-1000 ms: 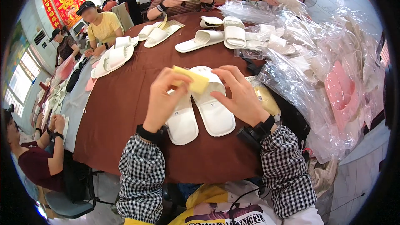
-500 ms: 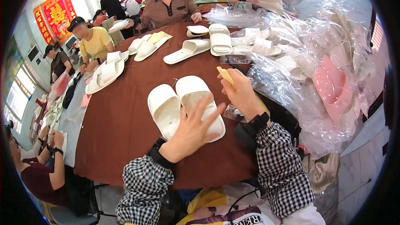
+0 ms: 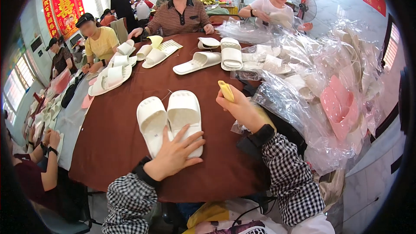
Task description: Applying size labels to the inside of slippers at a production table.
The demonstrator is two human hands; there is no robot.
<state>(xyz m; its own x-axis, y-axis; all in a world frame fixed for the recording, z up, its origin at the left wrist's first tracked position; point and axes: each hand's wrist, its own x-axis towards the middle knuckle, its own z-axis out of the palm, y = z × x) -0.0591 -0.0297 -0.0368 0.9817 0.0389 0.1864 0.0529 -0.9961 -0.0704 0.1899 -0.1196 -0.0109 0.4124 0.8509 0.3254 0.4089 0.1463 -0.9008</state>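
Observation:
A pair of white slippers (image 3: 184, 106) lies side by side in front of me, toes pointing away, with a thin thread tail at the top between them. My left hand (image 3: 175, 151) rests on their heel ends with its fingers spread, mostly over the right slipper. To the right of the pair, my right hand (image 3: 240, 110) is closed round a small yellow tool (image 3: 225, 91), held upright above the table. Its lower part is hidden in my fist, so its exact kind does not show.
The round table has a brown cloth (image 3: 117, 147). More white slippers (image 3: 197, 62) lie toward its far side. Clear plastic bags (image 3: 281, 104) with slippers and a pink slipper (image 3: 340, 106) heap up on the right. Co-workers (image 3: 177, 13) sit around the table and beyond.
The slippers have shifted left and slightly nearer. My left hand has moved left with them and now lies flat on them. My right hand has moved slightly left and nearer, still holding the yellow tool.

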